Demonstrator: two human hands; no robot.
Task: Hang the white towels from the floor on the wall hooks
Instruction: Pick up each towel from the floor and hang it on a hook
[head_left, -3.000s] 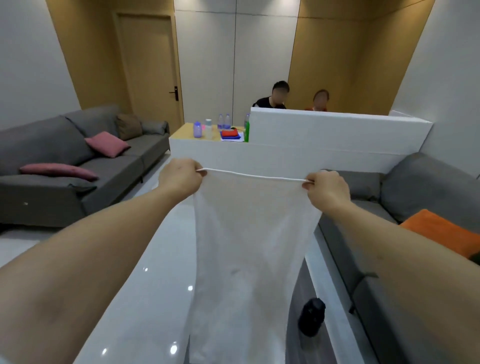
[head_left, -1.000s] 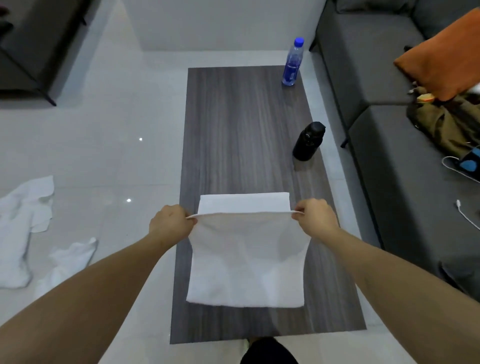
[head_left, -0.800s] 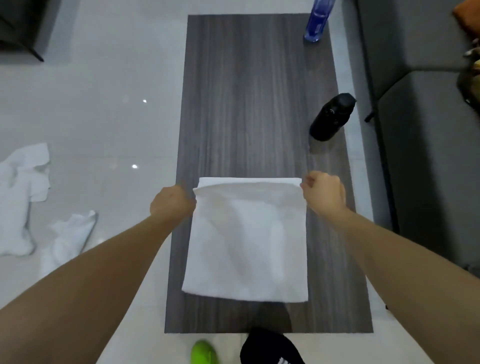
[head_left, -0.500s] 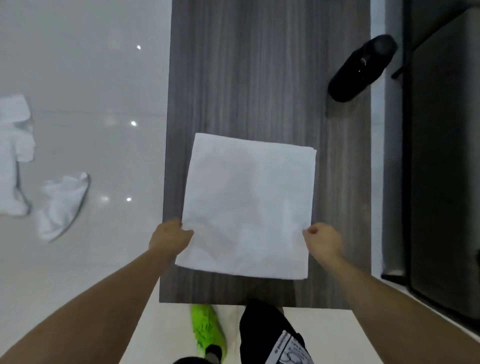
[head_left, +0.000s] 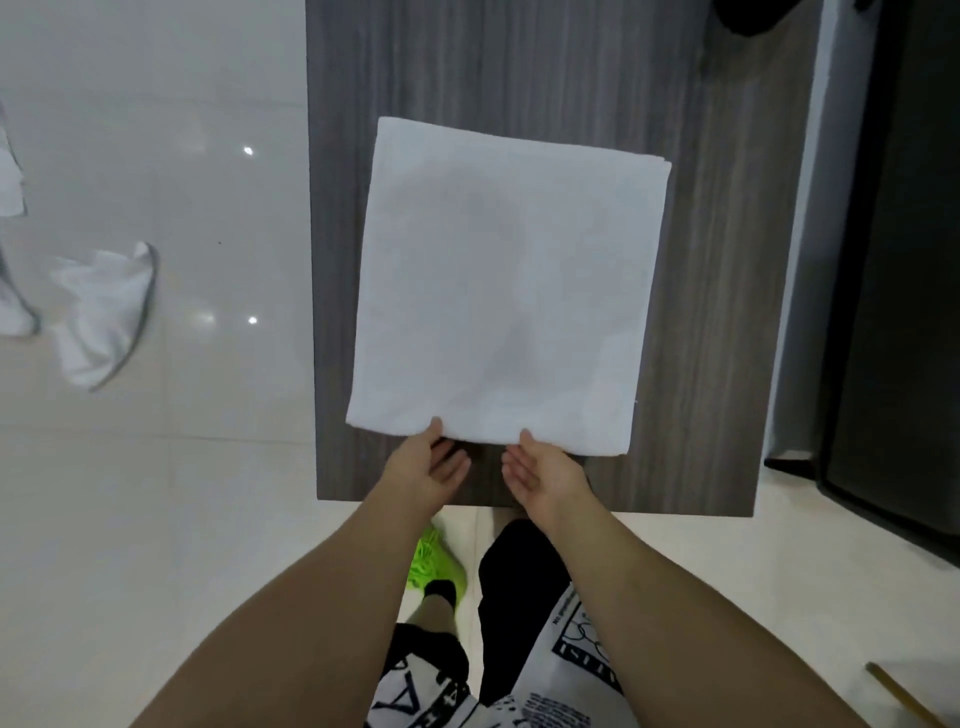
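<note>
Two hands at the near edge of a folded towel (head_left: 504, 280) flat on the counter (head_left: 727, 291): left (head_left: 426, 467) and right (head_left: 543, 473), palms up, grip released, fingertips under the hem. More towels (head_left: 104, 317) crumpled on floor, well left.

A dark wood-grain counter (head_left: 727, 260) carries a folded white towel (head_left: 509, 286), lying flat near its front edge. A black object sits at the counter's far right corner, mostly out of view. On the glossy pale floor (head_left: 182, 493) to the left lie crumpled white towels (head_left: 104, 312).
</note>
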